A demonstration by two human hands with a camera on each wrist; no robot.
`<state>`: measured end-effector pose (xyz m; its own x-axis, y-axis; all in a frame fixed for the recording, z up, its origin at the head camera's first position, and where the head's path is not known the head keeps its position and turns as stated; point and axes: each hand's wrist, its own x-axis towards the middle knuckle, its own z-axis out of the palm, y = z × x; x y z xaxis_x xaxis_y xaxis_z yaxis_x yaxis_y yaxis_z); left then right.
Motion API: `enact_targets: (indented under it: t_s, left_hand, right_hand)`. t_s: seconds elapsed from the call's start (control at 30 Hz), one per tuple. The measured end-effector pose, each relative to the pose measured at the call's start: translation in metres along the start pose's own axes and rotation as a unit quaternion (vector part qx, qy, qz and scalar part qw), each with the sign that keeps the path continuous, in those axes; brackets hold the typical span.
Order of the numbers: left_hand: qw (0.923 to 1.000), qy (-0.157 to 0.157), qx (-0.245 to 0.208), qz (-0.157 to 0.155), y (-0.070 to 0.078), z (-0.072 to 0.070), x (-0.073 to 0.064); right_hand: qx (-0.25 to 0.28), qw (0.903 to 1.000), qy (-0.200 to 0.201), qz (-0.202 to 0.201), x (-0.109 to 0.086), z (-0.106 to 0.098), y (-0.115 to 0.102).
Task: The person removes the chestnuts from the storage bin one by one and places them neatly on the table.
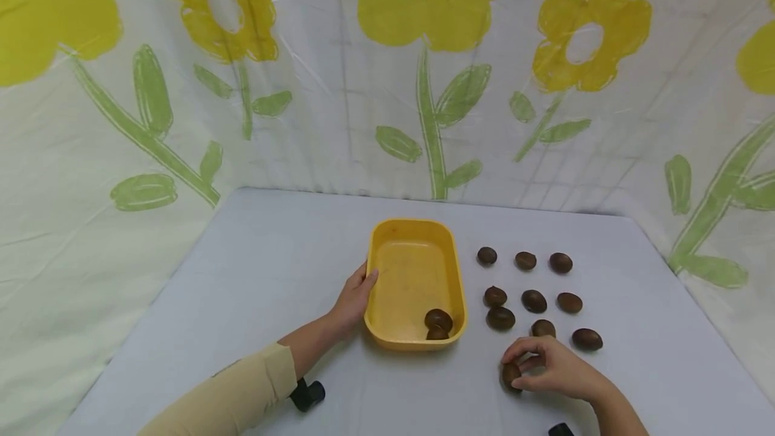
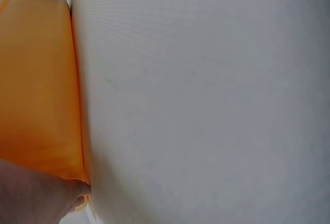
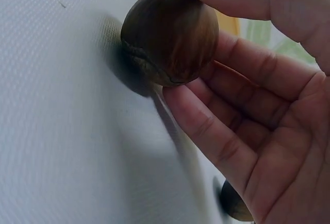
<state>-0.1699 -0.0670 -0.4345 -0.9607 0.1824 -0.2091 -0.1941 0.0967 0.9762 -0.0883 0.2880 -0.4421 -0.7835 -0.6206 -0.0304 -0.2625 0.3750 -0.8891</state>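
A yellow plastic tray [image 1: 412,268] lies on the white table, two brown chestnuts [image 1: 438,319] grouped in its near right corner. My left hand [image 1: 351,301] grips the tray's left side, with the thumb at the rim. In the left wrist view, part of that hand shows against the tray's orange-looking outer wall [image 2: 38,85]. To the right of the tray, my right hand [image 1: 560,367] pinches a chestnut [image 1: 510,374] between thumb and fingers. The right wrist view shows this glossy chestnut [image 3: 170,33] close to the tabletop; whether it touches is unclear.
Several more chestnuts [image 1: 534,301] are spread in loose rows right of the tray, one [image 1: 543,328] just beyond my right hand. A black object [image 1: 307,395] sits by my left forearm. Behind the table hangs a white curtain [image 1: 315,99] with yellow flowers.
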Motion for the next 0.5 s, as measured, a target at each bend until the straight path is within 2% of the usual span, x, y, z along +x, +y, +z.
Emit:
enact_targets:
  t_s: [0.2, 0.37, 0.5]
  left_hand:
    - [0.9999, 0.000, 0.004, -0.011, -0.0003, 0.0001, -0.0021]
    - [1.0000, -0.001, 0.003, -0.006, -0.0006, 0.0000, -0.0019]
    - [1.0000, 0.001, 0.005, -0.006, 0.0001, -0.0001, -0.0004]
  right_hand:
    - [0.012, 0.9999, -0.001, 0.001, -0.0005, 0.0017, 0.0020]
    - [0.011, 0.9997, 0.007, -0.023, 0.0002, 0.0028, 0.0050]
    - [0.007, 0.9998, 0.011, -0.018, 0.0018, 0.0023, 0.0059]
